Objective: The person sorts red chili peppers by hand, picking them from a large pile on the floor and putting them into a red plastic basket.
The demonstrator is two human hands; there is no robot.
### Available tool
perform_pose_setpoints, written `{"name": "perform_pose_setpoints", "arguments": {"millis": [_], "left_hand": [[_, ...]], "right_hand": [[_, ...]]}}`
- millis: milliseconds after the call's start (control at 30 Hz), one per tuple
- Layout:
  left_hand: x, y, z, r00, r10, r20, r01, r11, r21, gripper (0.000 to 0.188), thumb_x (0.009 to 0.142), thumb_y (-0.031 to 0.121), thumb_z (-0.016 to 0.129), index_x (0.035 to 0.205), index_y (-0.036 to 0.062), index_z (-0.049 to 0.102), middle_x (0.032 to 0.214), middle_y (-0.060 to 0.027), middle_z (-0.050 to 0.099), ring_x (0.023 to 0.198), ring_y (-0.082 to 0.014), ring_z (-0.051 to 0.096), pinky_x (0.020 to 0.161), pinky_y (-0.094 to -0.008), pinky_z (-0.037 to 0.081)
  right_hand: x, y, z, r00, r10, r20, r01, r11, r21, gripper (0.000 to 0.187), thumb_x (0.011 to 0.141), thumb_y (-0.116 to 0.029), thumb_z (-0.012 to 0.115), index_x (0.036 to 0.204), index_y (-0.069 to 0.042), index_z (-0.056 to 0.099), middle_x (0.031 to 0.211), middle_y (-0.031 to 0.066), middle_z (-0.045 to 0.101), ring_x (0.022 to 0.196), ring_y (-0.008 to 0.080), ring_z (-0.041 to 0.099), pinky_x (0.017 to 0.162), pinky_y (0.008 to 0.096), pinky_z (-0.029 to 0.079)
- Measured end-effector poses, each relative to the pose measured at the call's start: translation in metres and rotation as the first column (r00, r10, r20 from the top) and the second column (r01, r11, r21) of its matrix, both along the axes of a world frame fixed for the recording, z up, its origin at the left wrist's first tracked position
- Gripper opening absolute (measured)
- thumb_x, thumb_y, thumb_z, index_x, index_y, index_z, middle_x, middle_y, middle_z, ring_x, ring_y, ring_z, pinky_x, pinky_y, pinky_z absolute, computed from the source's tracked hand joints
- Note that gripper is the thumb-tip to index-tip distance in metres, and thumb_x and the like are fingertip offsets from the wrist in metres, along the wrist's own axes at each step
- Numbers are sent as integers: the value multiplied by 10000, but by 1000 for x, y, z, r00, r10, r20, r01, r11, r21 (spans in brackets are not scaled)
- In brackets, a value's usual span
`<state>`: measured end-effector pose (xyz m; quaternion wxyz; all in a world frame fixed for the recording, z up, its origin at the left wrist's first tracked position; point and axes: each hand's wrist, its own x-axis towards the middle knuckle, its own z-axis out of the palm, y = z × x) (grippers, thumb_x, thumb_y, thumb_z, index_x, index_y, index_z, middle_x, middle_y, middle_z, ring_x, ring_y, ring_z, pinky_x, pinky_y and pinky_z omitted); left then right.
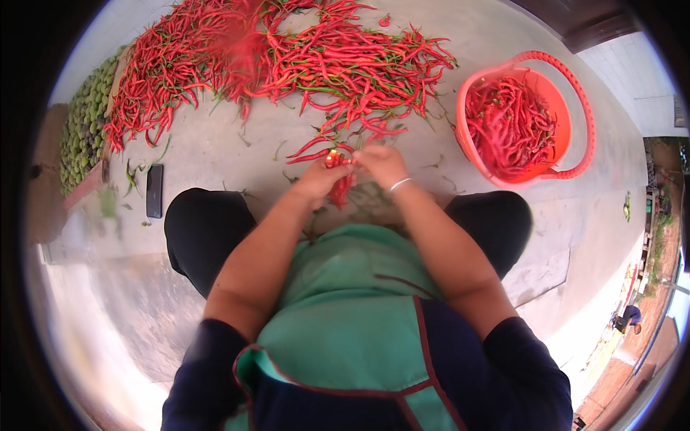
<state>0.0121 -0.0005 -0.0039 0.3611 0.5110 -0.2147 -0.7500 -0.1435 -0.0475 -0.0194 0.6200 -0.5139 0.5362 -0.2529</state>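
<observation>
My left hand (318, 179) is closed around a small bunch of red chili peppers (340, 191), whose tips hang below the fingers and whose pale stem ends show at the top. Close beside it, my right hand (381, 164), with a light bangle at the wrist, has its fingers pinched together near the bunch. A blurred red chili (376, 131) shows just above that hand; whether the fingers hold it I cannot tell. Just beyond both hands, a few loose chilies (310, 153) lie at the near edge of a large heap of red chilies (345, 65) with green stems.
On the right stands a red basket (467, 136) with a raised handle, partly filled with chilies (510, 122). A black phone (154, 191) lies on the concrete floor at left. Green produce (88, 118) is piled farther left. Stem scraps litter the floor. Another person (631, 318) is far off right.
</observation>
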Motion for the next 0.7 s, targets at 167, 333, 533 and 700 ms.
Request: {"name": "perform_pose_setpoints", "arguments": {"millis": [167, 333, 533, 700], "left_hand": [[0, 14, -15, 979, -139, 146, 116, 981, 156, 127, 807, 101, 585, 881, 0, 565, 755, -87, 598, 659, -173, 594, 572, -291, 514], [18, 16, -26, 973, -6, 229, -27, 990, 140, 96, 769, 70, 606, 829, 11, 561, 695, -71, 582, 596, -141, 565, 512, -264, 474], [36, 13, -29, 970, 91, 224, -107, 992, 62, 123, 723, 55, 641, 783, 34, 536, 672, -42, 568, 556, -119, 539, 512, -255, 456], [37, 6, -21, 965, 97, 245, -102, 995, 9, 190, 717, 60, 651, 875, 34, 548, 704, -31, 578, 588, -107, 542, 550, -249, 458]], "right_hand": [[-2, 25, -3, 773, 102, -625, -509, 688, -517, 135, 738, -160, 581, 786, -34, 593, 753, 126, 582, 746, 294, 555, 651, 387, 454], [-5, 12, -41, 438, 234, -868, -758, 615, -216, 133, 736, -129, 569, 840, -50, 590, 853, 128, 577, 837, 287, 561, 711, 394, 464], [45, -28, -42, 661, 37, -750, -592, 640, -490, 234, 732, -115, 565, 957, -50, 558, 909, 123, 571, 881, 284, 565, 726, 394, 470], [47, -38, -58, 569, 91, -817, -640, 673, -371, 262, 727, -164, 586, 969, -65, 562, 905, 123, 585, 839, 277, 573, 695, 400, 474]]}}
